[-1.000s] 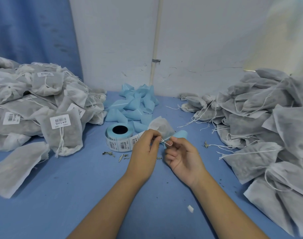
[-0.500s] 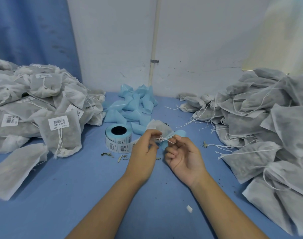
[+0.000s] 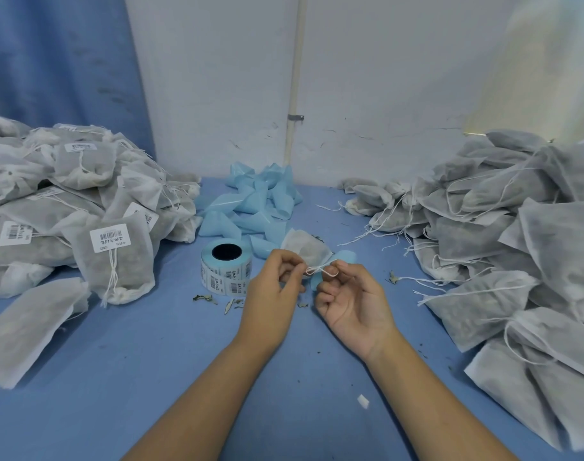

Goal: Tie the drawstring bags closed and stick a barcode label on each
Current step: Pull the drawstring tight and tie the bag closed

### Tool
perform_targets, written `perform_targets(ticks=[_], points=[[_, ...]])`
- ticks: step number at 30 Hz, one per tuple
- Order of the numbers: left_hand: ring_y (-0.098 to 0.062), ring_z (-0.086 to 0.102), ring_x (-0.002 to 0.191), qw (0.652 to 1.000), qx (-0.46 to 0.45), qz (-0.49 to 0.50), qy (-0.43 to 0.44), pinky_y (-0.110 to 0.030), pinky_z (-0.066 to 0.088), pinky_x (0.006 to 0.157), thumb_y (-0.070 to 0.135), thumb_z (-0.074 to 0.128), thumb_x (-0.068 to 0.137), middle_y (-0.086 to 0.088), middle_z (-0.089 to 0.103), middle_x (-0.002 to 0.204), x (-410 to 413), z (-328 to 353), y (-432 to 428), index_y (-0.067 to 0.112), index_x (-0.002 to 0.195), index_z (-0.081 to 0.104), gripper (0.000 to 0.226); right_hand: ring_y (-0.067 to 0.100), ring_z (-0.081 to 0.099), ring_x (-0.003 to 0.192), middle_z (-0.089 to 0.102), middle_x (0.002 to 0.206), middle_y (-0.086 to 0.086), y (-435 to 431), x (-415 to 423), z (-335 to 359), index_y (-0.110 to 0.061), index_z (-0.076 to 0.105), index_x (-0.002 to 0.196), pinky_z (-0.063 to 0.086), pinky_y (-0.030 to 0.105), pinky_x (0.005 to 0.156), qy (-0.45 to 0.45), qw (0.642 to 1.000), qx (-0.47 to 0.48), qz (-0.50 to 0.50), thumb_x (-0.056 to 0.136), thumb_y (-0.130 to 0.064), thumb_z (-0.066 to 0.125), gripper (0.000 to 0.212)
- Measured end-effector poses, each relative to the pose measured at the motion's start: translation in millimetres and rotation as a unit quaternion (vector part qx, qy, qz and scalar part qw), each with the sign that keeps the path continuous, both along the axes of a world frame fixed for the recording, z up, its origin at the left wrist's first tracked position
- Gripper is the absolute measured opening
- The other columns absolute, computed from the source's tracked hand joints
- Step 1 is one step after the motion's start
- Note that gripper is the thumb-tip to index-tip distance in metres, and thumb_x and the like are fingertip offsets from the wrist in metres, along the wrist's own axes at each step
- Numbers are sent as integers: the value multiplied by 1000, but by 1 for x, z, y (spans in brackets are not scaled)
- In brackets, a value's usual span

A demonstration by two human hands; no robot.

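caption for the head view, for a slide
Left hand and right hand tie the bag drawstring beside the label roll.

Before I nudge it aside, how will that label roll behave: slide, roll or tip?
The roll sits flat on its end, core hole up, so it will probably slide rather than roll. It looks squat and wide, so tipping seems unlikely. Tightly wound paper: likely stiff and fairly heavy for its size.

Barcode label (image 3: 110,239) on a tied bag (image 3: 126,272), more on the label roll (image 3: 226,278) — print unreadable
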State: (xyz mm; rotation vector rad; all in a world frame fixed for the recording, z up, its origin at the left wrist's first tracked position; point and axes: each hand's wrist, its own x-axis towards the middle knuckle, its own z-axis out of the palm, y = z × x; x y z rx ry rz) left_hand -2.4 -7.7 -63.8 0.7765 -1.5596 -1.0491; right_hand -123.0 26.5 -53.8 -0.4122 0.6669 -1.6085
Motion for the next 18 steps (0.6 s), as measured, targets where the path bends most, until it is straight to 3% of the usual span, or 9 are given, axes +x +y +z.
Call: perform_targets(ticks=[3,5,9,12,18], points=[[3,60,76,999,-17,-2,-32,-7,43,69,16,60,92,10,67,90,0,-1,-1,27,96,60,11,9,34,48,47,65,-2,0,0,0,-13,59,62,34,16,45,6,1000,-1,1,75,-13,58,12],[4,59,74,998,-30,-3,-48,-8,43,68,13,62,90,10,68,86,0,-3,-2,22,91,64,9,9,35,49,48,65,-1,1,1,1,-12,59,61,35,16,46,9,1000,-2,1,75,-13,57,13],[-13,63,63,998,40,-32,21,-27,50,61,8,57,93,-1,72,83,0,-3,-4,17,86,61,11,9,36,49,49,64,-1,0,0,0,-12,59,63,36,16,46,11,1000,2,-2,73,-12,59,10],[-14,64,61,997,55,-36,37,-25,49,55,8,54,94,-3,72,81,-1,-3,-5,14,86,56,10,9,37,49,51,64,0,-1,0,-1,-12,62,60,37,17,46,11,1000,3,2,72,-11,60,13],[-12,66,74,993,91,-77,11,-23,49,63,4,48,93,-3,66,75,1,-3,-7,10,77,54,18,8,42,46,52,61,-1,-2,-1,-3,-12,63,55,35,15,46,14,1000,-7,12,71,-12,60,16]])
